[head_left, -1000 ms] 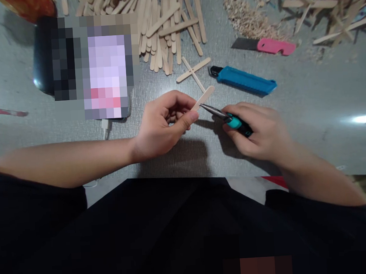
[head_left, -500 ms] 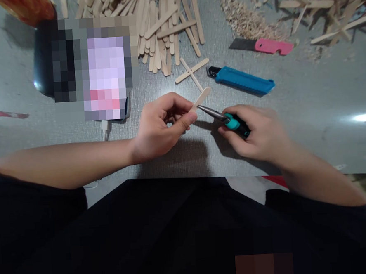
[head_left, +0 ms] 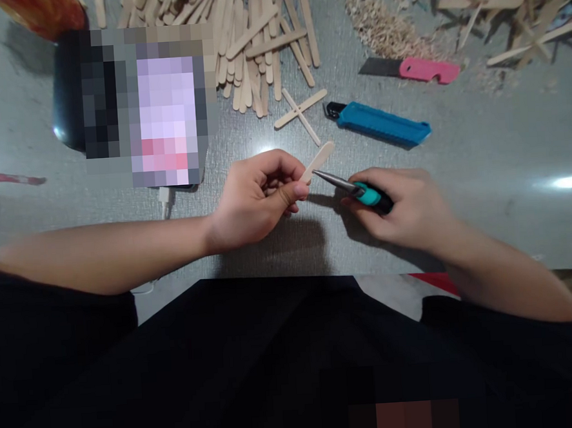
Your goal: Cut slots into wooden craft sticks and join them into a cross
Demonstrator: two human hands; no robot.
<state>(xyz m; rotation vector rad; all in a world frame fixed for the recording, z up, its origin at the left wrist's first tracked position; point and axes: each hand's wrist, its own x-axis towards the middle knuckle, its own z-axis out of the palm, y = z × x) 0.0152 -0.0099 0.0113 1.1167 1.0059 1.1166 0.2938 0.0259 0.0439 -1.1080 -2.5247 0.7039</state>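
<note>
Between the thumb and fingers of my left hand (head_left: 260, 193) is a wooden craft stick (head_left: 320, 159), its rounded end pointing up and to the right. My right hand (head_left: 406, 210) is wrapped round the black and teal handles of needle-nose pliers (head_left: 342, 183). The pliers' metal tip meets the edge of the craft stick close to my left fingertips; whether the jaws grip it I cannot tell. Just beyond lies a cross of two craft sticks (head_left: 299, 110) on the grey table (head_left: 496, 162).
A blue utility knife (head_left: 384, 125) and a pink-handled blade (head_left: 427, 70) lie beyond my right hand. Farther off are a heap of craft sticks (head_left: 252, 54), wood shavings (head_left: 386, 30) and crossed sticks (head_left: 521, 22). A blurred-out phone (head_left: 166, 118) on a white cable and a dark object (head_left: 68, 92) sit left.
The craft stick and the pliers' tip have shifted slightly right and toward me. My left hand has moved down a little with the stick; both hands keep their holds.
</note>
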